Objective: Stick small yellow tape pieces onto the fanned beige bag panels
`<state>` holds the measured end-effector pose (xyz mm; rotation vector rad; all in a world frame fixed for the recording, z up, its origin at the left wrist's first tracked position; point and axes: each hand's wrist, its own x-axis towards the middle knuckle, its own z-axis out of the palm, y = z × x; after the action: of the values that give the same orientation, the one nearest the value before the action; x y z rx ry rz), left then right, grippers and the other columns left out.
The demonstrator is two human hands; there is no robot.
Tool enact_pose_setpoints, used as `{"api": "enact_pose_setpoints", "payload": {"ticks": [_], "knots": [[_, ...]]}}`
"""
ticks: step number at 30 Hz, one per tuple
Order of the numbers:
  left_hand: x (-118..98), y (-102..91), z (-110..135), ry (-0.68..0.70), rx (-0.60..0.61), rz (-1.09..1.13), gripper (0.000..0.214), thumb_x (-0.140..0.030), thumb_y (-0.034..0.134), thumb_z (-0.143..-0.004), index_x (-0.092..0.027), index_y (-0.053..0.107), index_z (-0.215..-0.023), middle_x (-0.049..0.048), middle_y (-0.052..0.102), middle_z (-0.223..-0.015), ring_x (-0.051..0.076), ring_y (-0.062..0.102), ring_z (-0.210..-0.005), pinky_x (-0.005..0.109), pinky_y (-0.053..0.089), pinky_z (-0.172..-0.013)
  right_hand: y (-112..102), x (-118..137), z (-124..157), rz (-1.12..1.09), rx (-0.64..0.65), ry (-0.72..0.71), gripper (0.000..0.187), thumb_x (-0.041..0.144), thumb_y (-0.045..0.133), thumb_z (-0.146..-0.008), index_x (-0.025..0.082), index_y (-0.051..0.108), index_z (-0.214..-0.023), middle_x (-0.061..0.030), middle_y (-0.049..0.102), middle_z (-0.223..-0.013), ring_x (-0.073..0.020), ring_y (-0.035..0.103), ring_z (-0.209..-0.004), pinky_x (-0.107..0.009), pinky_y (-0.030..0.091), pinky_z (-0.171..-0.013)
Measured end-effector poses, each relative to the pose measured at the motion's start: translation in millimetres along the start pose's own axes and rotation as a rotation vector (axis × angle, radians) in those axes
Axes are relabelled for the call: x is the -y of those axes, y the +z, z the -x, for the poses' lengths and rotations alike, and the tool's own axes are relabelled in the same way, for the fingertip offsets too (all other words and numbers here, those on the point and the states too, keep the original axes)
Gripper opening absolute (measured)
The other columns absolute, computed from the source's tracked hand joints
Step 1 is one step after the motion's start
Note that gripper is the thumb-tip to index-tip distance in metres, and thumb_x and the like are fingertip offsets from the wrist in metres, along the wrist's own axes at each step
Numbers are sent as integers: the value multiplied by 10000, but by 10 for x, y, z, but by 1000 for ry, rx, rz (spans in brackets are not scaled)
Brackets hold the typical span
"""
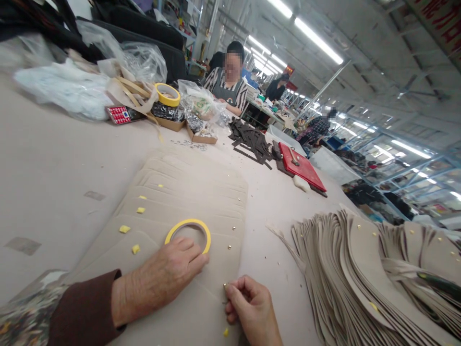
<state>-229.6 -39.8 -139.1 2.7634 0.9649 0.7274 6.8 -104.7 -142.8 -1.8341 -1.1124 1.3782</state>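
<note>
The left hand [162, 278] lies loosely open on a stack of beige panels [190, 187] on the desk [46, 158], its fingertips touching the near edge of a yellow tape roll [188, 222] lying flat on the top panel. The right hand [252, 307] is curled closed, thumb and forefinger pinching a small metal stud [225, 286] at the panel's right edge. Yellow tape bits [124, 229] dot the left side.

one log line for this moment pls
left hand resting on yellow tape roll | right hand pinching small metal stud | both over fanned beige pieces | bigger beige pile at right
</note>
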Motion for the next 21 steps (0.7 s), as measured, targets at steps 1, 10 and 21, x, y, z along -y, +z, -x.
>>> {"api": "enact_pose_setpoints", "payload": {"ticks": [1, 10, 21], "knots": [[-1, -7, -1, 1, 5, 6, 158, -41, 514, -904, -182, 583, -924, 29, 567, -789, 229, 443, -726, 350, 312, -698, 18, 1, -1, 44, -3, -5, 375, 511, 733, -750, 150, 638, -722, -14, 641, -529, -111, 559, -420, -190, 451, -426], [38, 41, 36, -20, 37, 56, 177, -41, 542, -881, -185, 582, -974, 29, 573, -844, 234, 455, -776, 362, 327, -743, 94, 12, 1, 510, -145, -447, 256, 289, 547, -859, 188, 568, -625, 24, 556, -524, -100, 508, -476, -188, 386, -496], [38, 15, 32, -12, 28, 30, 174, -39, 531, -883, -189, 589, -947, 24, 584, -815, 220, 476, -753, 348, 345, -724, 41, -91, 86, 215, -270, -296, 333, 529, 587, -887, 201, 650, -881, 1, 636, -601, -148, 589, -480, -215, 467, -446]]}}
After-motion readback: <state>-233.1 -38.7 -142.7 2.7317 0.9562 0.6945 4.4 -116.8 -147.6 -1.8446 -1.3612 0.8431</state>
